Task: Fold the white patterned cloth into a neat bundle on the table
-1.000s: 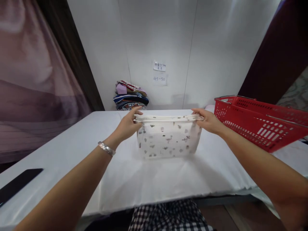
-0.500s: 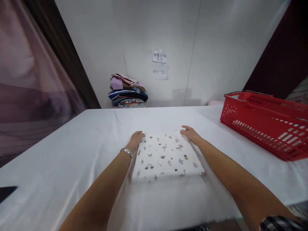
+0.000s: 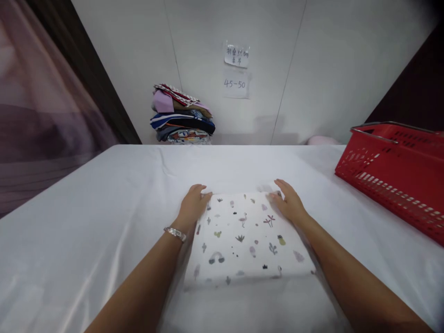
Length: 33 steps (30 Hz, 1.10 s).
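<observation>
A folded white cloth point(image 3: 248, 238) lies flat on the table in front of me, printed with small cacti, a flamingo, palms and rainbows. My left hand point(image 3: 194, 203) is closed round its far left corner, thumb on top, fingers over the outer edge. At the far right corner my right hand point(image 3: 287, 203) has its thumb on the cloth and its other fingers beyond the edge, with a bit of printed fabric between them. A whitish, see-through layer point(image 3: 256, 307) spreads along the cloth's sides and near edge; its material is hard to tell.
A white sheet covers the table point(image 3: 104, 194). A red plastic basket point(image 3: 398, 171) with a metal handle stands at the right. Against the back wall is a stack of folded fabrics point(image 3: 182, 115), with paper notes point(image 3: 237, 69) fixed to the wall. A pinkish curtain point(image 3: 45, 101) hangs at the left.
The view has tilted downward and come closer, so the cloth looks larger. Both hands stay at its far corners, and the right thumb and fingers are spread wider.
</observation>
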{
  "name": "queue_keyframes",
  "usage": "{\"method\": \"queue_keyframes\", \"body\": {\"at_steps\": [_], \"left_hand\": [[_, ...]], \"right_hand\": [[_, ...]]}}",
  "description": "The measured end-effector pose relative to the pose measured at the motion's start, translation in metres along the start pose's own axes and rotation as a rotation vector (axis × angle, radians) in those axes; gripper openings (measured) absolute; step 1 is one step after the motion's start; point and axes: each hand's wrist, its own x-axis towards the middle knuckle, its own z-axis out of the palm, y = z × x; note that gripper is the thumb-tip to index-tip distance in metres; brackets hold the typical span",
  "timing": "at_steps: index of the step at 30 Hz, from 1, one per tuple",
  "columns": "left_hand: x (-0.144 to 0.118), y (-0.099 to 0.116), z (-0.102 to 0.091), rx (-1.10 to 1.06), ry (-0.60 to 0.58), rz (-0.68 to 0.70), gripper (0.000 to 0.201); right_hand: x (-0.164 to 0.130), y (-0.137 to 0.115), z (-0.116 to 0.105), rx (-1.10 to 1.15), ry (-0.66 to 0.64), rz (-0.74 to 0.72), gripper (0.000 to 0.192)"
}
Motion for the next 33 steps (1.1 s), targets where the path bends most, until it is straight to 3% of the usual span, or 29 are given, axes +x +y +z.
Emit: {"method": "queue_keyframes", "body": {"at_steps": [2,5,8,10,13,19,23,27,33], "left_hand": [[-0.004,0.012,-0.006,0.074,-0.009,0.077,0.044],[-0.016,0.029,-0.003,0.183,-0.079,0.281,0.051],[-0.029,0.032,0.014,0.298,-0.175,0.414,0.055],[-0.034,0.026,0.026,0.35,-0.199,0.427,0.058],[-0.034,0.017,0.034,0.381,-0.194,0.426,0.06],[-0.03,0.015,0.032,0.4,-0.175,0.436,0.059],[-0.03,0.016,0.031,0.41,-0.202,0.421,0.061],[-0.029,0.021,0.029,0.413,-0.254,0.399,0.061],[-0.031,0.032,0.013,0.316,-0.301,0.347,0.064]], "right_hand": [[-0.004,-0.017,-0.008,-0.055,-0.06,-0.136,0.055],[-0.013,-0.04,-0.007,-0.135,-0.261,-0.285,0.061],[-0.019,-0.047,0.004,-0.187,-0.453,-0.32,0.066],[-0.021,-0.046,0.011,-0.207,-0.501,-0.322,0.066],[-0.022,-0.042,0.015,-0.223,-0.506,-0.322,0.067],[-0.018,-0.042,0.015,-0.219,-0.503,-0.31,0.067],[-0.017,-0.044,0.007,-0.167,-0.532,-0.281,0.068],[-0.027,-0.047,-0.004,-0.176,-0.465,-0.254,0.067],[-0.041,-0.038,0.002,-0.28,-0.479,-0.227,0.063]]}}
